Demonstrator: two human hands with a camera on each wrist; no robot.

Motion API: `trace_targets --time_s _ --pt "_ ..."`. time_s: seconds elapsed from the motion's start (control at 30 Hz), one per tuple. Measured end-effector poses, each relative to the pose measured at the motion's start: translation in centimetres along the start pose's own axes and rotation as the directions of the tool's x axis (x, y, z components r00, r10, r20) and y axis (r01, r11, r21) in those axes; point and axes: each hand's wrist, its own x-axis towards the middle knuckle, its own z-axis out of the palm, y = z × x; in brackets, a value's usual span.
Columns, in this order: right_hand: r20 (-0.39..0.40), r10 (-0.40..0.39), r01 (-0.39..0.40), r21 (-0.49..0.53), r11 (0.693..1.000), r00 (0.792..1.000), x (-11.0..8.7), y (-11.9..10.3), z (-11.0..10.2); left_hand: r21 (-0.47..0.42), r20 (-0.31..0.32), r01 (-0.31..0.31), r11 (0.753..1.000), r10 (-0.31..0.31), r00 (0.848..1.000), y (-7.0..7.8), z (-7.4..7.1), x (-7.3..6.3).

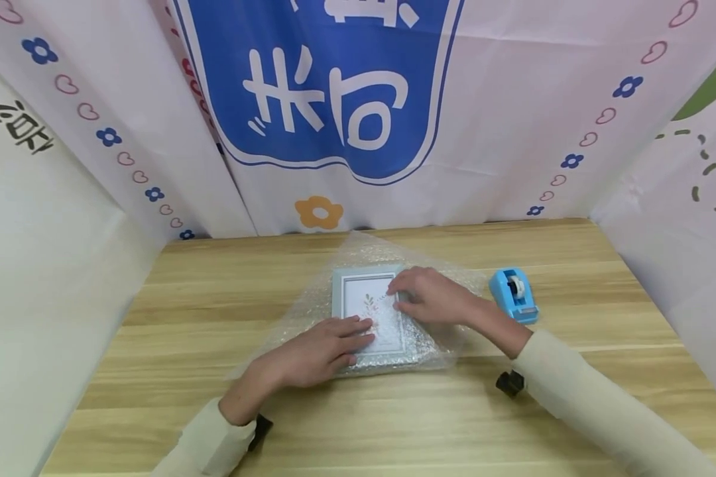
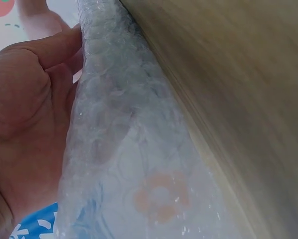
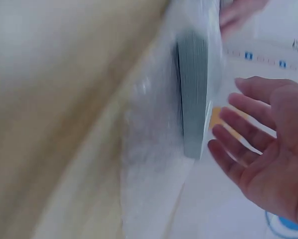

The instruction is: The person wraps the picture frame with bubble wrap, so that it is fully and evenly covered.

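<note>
A picture frame [image 1: 388,334] with a pale grey border and a small plant print lies on a sheet of bubble wrap [image 1: 310,308]. My left hand [image 1: 319,351] rests over its lower left part, fingers extended across the print. In the left wrist view, that hand [image 2: 24,114] is against the wrap [image 2: 119,139], which bulges up along the side and hides the frame. Over the frame's upper right edge is my right hand [image 1: 432,295], fingers slightly bent. The right wrist view shows this hand [image 3: 268,134] with spread fingers, apart from the frame's grey side [image 3: 193,94].
A blue tape dispenser [image 1: 514,295] with a roll of tape stands on the wooden table [image 1: 215,298], right of the wrap. A printed cloth backdrop [image 1: 501,132] closes off the far side, with white walls at left and right.
</note>
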Motion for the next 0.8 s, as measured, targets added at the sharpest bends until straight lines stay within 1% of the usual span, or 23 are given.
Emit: trace_targets --time_s 0.1,0.23,0.3,0.33,0.4,0.5,0.53,0.63,0.67,0.7,0.77,0.8 --pt "-0.067 0.021 -0.015 0.077 0.997 0.998 1.2 1.2 -0.4 -0.02 0.017 0.024 1.0 -0.024 1.0 0.6 -0.5 0.1" --pt "-0.115 0.061 -0.046 0.134 0.99 0.991 2.7 2.6 -0.6 -0.013 0.018 0.021 1.0 -0.02 1.0 0.1 -0.1 0.0" --pt "-0.119 0.092 -0.074 0.146 0.986 0.989 3.4 3.2 -0.6 0.004 0.015 0.011 1.0 -0.011 1.0 -0.3 0.3 -0.1" --pt "-0.121 0.11 -0.091 0.152 0.984 0.987 3.9 3.5 -0.6 0.006 0.016 0.012 1.0 -0.013 1.0 -0.2 0.2 -0.1" --pt "-0.12 0.148 -0.127 0.169 0.977 0.982 4.8 4.1 -0.6 -0.016 0.037 0.042 0.999 -0.041 0.998 1.0 -0.8 0.0" --pt "-0.123 0.176 -0.152 0.18 0.972 0.977 6.1 4.8 -0.6 0.022 0.069 0.078 0.997 -0.079 0.994 2.3 -1.8 0.1" --pt "-0.122 0.186 -0.163 0.183 0.97 0.975 6.6 5.0 -0.6 0.019 0.081 0.096 0.995 -0.097 0.992 3.0 -2.4 0.2" --pt "-0.117 0.192 -0.168 0.189 0.968 0.974 7.6 5.5 -0.5 0.04 0.095 0.109 0.993 -0.112 0.989 3.4 -2.6 0.2" --pt "-0.115 0.196 -0.172 0.194 0.966 0.974 7.8 5.6 -0.5 0.027 0.089 0.104 0.994 -0.106 0.99 3.2 -2.4 0.2" --pt "-0.112 0.199 -0.174 0.2 0.964 0.974 8.1 5.7 -0.5 0.023 0.077 0.09 0.996 -0.092 0.993 2.3 -1.8 0.1" --pt "-0.104 0.205 -0.179 0.212 0.961 0.973 8.6 5.8 -0.5 -0.014 0.062 0.077 0.997 -0.076 0.995 1.2 -0.9 0.0" --pt "-0.099 0.212 -0.187 0.217 0.958 0.972 8.8 5.9 -0.5 -0.024 0.052 0.067 0.997 -0.066 0.996 0.3 -0.1 0.0"
